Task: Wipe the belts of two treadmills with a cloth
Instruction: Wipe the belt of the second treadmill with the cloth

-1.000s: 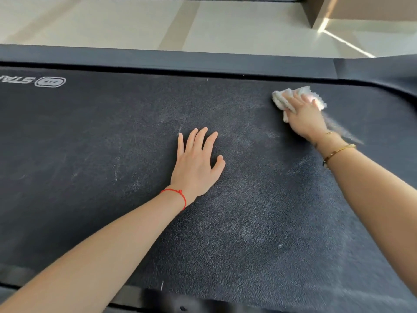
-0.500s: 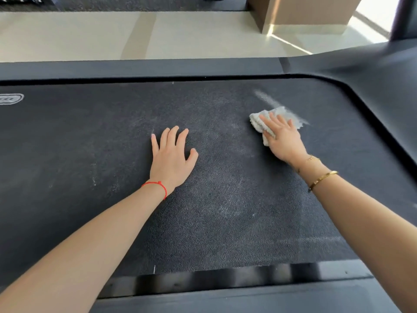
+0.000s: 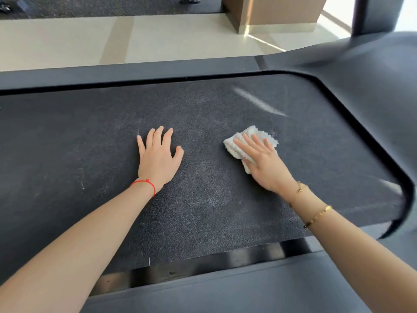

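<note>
A white cloth [image 3: 252, 141] lies pressed on the treadmill belt [image 3: 203, 211], mid-wipe.
The right hand [image 3: 264, 163] presses it with flat fingers; left of the cloth, the left hand [image 3: 158, 159] rests open. Dusty streaks beyond suggest the next stroke goes there.

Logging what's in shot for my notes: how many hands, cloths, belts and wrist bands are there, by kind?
Hands: 2, left hand and right hand
Cloth: 1
Belt: 1
Red string: 1
Gold bracelets: 2, and
Total: 7
</note>
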The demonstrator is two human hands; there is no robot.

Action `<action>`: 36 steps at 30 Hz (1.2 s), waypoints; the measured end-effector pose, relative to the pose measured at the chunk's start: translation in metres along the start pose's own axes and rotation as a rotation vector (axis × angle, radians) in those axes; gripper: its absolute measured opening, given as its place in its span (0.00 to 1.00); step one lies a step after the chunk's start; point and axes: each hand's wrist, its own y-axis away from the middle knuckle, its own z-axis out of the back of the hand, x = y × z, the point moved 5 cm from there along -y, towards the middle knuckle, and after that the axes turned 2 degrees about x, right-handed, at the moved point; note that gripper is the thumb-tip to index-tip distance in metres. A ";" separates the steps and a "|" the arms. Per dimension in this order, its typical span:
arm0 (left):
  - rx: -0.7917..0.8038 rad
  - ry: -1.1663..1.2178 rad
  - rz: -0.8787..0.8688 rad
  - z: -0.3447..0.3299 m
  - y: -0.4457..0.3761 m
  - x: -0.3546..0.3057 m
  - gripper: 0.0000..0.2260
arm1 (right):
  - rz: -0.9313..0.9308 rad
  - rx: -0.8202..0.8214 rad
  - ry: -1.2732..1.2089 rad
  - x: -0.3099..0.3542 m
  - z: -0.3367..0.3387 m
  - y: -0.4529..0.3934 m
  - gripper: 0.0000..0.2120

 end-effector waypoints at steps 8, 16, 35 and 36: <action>-0.008 -0.002 -0.005 0.001 0.000 -0.003 0.25 | 0.390 0.209 -0.036 0.107 -0.036 0.074 0.28; -0.021 0.032 -0.071 0.005 0.004 -0.005 0.22 | 0.299 0.179 -0.075 0.079 -0.024 0.056 0.32; 0.013 0.012 -0.045 0.006 0.012 -0.011 0.22 | 0.243 0.149 -0.044 0.079 -0.020 0.080 0.31; 0.016 0.020 -0.033 0.006 0.013 -0.011 0.22 | 0.209 0.099 -0.012 0.064 -0.013 0.074 0.29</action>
